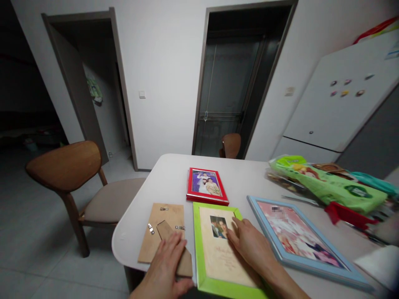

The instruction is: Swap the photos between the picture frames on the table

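The green frame [224, 255] lay face up beneath the right grip [249, 243], whose fingertips rested by its small photo, apparently clasping nothing. Left of it, the wooden backing board [152, 245] lay under the left grip [168, 261], flattened and unclenched across the stand. The step looked like steadying or aligning both pieces; lifting either would have called for fingers under an edge. Both wrists came from the near side, forearms angled inward. Beyond the grips sat a red frame [207, 187]; right of them, a blue frame [299, 236], all on the counter [246, 178].

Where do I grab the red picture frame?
Probably by its left and right borders, coming in from both sides. The red picture frame lies flat, picture up, and its near edge sits close to the green frame, so the sides look easier to reach.
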`<state>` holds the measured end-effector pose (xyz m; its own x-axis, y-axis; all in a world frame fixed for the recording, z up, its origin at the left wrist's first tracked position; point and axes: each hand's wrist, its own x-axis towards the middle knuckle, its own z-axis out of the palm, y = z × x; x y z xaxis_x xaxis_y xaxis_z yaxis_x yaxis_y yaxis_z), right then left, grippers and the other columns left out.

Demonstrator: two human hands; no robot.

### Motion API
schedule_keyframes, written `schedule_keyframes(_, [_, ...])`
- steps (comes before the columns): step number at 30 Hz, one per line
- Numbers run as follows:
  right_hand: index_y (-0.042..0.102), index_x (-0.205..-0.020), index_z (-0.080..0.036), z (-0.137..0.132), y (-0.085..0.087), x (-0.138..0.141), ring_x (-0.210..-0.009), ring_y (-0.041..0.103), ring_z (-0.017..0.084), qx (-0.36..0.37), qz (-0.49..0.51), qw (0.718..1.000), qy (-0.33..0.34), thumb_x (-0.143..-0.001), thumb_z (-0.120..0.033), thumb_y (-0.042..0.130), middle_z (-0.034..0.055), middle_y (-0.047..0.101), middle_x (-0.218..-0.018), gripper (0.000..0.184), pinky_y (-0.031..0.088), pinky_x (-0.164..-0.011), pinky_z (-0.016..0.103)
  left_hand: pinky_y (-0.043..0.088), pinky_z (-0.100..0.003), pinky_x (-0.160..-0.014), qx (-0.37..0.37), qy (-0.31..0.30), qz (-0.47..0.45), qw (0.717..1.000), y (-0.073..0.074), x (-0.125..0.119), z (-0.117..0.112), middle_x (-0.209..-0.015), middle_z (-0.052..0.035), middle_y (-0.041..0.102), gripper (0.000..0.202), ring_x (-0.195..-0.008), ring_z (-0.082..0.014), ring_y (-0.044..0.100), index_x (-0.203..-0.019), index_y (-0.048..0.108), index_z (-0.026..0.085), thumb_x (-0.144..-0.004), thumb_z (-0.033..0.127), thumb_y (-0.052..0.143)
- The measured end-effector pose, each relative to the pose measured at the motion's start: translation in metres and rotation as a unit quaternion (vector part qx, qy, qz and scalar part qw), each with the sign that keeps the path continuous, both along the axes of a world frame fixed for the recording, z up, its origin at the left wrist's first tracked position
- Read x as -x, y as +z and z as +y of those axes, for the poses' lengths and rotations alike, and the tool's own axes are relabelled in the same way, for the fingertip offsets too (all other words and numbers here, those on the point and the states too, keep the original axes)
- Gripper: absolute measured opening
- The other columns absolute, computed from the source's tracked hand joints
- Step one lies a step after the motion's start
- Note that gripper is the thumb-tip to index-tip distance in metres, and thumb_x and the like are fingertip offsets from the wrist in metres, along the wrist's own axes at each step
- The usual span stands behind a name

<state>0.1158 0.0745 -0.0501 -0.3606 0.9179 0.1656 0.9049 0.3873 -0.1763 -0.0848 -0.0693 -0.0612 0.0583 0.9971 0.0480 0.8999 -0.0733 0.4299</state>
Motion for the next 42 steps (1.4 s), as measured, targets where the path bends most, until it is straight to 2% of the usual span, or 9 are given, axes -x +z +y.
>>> schedule_keyframes(5, [0.047, -0.112, -0.018, -0.009, 0.005, 0.037, -0.102, 0.043, 0.02, -0.05, 0.051, 0.989, 0.131, -0.079, -0.03, 0.034, 0.0096, 0.05, -0.112, 0.038, 0.03, -0.083, 0.03, 0.019, -0.049, -0.097, -0.007, 0.102, 0.073, 0.992, -0.015, 0.046, -0.019, -0.132, -0.0147, 0.025, 0.077, -0.121, -0.0283, 0.021, -0.125, 0.031, 0.014, -0.059, 0.036, 0.064])
schedule_keyframes(10, [0.054, -0.099, -0.018, 0.004, -0.003, 0.043, -0.094, 0.046, 0.024, -0.023, -0.012, 0.994, 0.107, -0.079, -0.031, 0.034, 0.0108, 0.053, -0.103, 0.031, 0.032, -0.075, 0.036, 0.03, -0.046, -0.094, -0.084, 0.081, 0.085, 0.989, -0.026, 0.055, -0.024, -0.128, -0.0102, 0.036, 0.074, -0.116, -0.0271, 0.034, -0.121, 0.036, 0.021, -0.055, 0.028, 0.067])
schedule_keyframes(15, [0.053, -0.102, -0.016, -0.003, 0.0, 0.038, -0.098, 0.043, 0.025, -0.016, 0.017, 0.994, 0.104, -0.078, -0.033, 0.036, 0.0128, 0.05, -0.11, 0.034, 0.03, -0.079, 0.037, 0.038, -0.043, -0.09, -0.161, 0.055, 0.091, 0.981, -0.039, 0.061, -0.028, -0.124, -0.0082, 0.043, 0.068, -0.111, -0.0255, 0.041, -0.119, 0.038, 0.024, -0.057, 0.021, 0.065])
schedule_keyframes(21, [0.052, -0.104, -0.021, -0.054, 0.009, 0.074, -0.091, 0.044, 0.022, 0.057, 0.106, 0.962, 0.246, -0.07, -0.04, 0.048, 0.0074, 0.055, -0.098, 0.04, 0.03, -0.079, 0.033, 0.039, -0.04, -0.089, -0.192, 0.037, 0.083, 0.977, -0.045, 0.064, -0.033, -0.122, -0.0083, 0.045, 0.055, -0.111, -0.0247, 0.042, -0.117, 0.04, 0.024, -0.066, 0.03, 0.06])
schedule_keyframes(24, [0.053, -0.097, -0.02, -0.072, 0.003, 0.095, -0.086, 0.044, 0.024, 0.057, 0.102, 0.965, 0.235, -0.058, -0.035, 0.058, 0.0075, 0.053, -0.092, 0.042, 0.031, -0.076, 0.036, 0.041, -0.04, -0.088, -0.213, 0.046, 0.089, 0.972, -0.047, 0.067, -0.033, -0.122, -0.009, 0.045, 0.056, -0.11, -0.0256, 0.042, -0.117, 0.04, 0.025, -0.067, 0.037, 0.06])
schedule_keyframes(29, [0.048, -0.101, -0.019, -0.075, -0.004, 0.115, -0.086, 0.043, 0.023, 0.079, 0.12, 0.965, 0.22, -0.056, -0.025, 0.055, 0.0085, 0.05, -0.093, 0.045, 0.034, -0.073, 0.035, 0.044, -0.037, -0.084, -0.262, 0.045, 0.106, 0.958, -0.048, 0.076, -0.028, -0.118, -0.0137, 0.049, 0.063, -0.107, -0.0269, 0.046, -0.114, 0.045, 0.02, -0.062, 0.054, 0.058])
schedule_keyframes(33, [0.048, -0.102, -0.017, -0.076, -0.001, 0.119, -0.089, 0.042, 0.023, 0.104, 0.157, 0.957, 0.22, -0.055, -0.022, 0.055, 0.0087, 0.049, -0.095, 0.047, 0.034, -0.077, 0.035, 0.046, -0.036, -0.081, -0.275, 0.026, 0.116, 0.954, -0.042, 0.081, -0.026, -0.114, -0.0149, 0.051, 0.064, -0.103, -0.0264, 0.049, -0.112, 0.045, 0.019, -0.062, 0.056, 0.057])
schedule_keyframes(36, [0.05, -0.1, -0.017, -0.077, 0.013, 0.108, -0.089, 0.043, 0.02, 0.115, 0.21, 0.943, 0.23, -0.057, -0.019, 0.053, 0.0072, 0.048, -0.094, 0.044, 0.035, -0.078, 0.03, 0.044, -0.035, -0.084, -0.273, 0.022, 0.117, 0.955, -0.026, 0.075, -0.026, -0.119, -0.0138, 0.047, 0.06, -0.108, -0.0255, 0.045, -0.114, 0.042, 0.02, -0.066, 0.053, 0.056])
schedule_keyframes(42, [0.055, -0.097, -0.02, -0.065, 0.048, 0.04, -0.087, 0.046, 0.018, 0.091, 0.24, 0.941, 0.22, -0.058, -0.017, 0.05, 0.0049, 0.049, -0.09, 0.04, 0.035, -0.08, 0.028, 0.036, -0.04, -0.093, -0.289, -0.004, 0.082, 0.954, 0.01, 0.012, -0.008, -0.127, -0.0167, 0.037, 0.057, -0.119, -0.0276, 0.028, -0.118, 0.037, 0.014, -0.072, 0.043, 0.054])
